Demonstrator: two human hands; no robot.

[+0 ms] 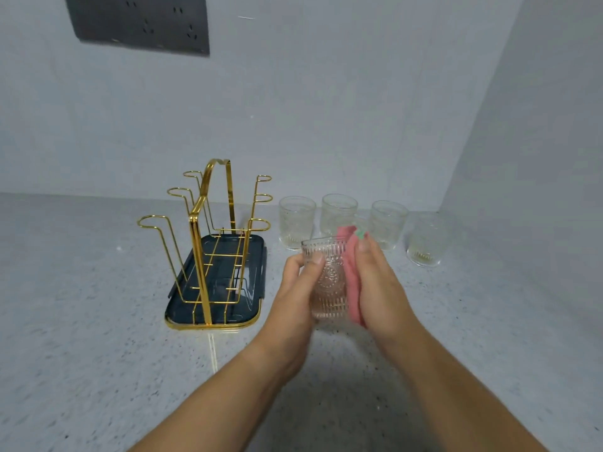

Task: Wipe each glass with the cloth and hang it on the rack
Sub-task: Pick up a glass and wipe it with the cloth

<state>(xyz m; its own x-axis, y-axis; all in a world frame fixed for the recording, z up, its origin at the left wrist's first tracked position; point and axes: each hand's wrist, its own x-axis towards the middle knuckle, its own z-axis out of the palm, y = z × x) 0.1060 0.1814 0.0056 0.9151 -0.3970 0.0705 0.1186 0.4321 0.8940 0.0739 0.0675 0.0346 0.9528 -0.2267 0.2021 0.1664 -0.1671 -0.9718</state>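
My left hand (295, 288) grips a clear patterned glass (328, 282), upright above the counter, thumb on its near side close to the rim. My right hand (378, 282) presses a pink cloth (350, 278) flat against the glass's right side, fingers straight. The gold wire rack (208, 230) stands to the left on a dark tray (251, 308); nothing hangs on its hooks. Several more glasses stand upright in a row behind my hands: one (296, 221) nearest the rack, another (337, 213), a third (388, 223), and the rightmost (424, 239).
A speckled grey countertop (98, 321) runs to a white wall behind and a wall on the right, close to the rightmost glass. A dark socket panel (140, 24) sits high on the back wall.
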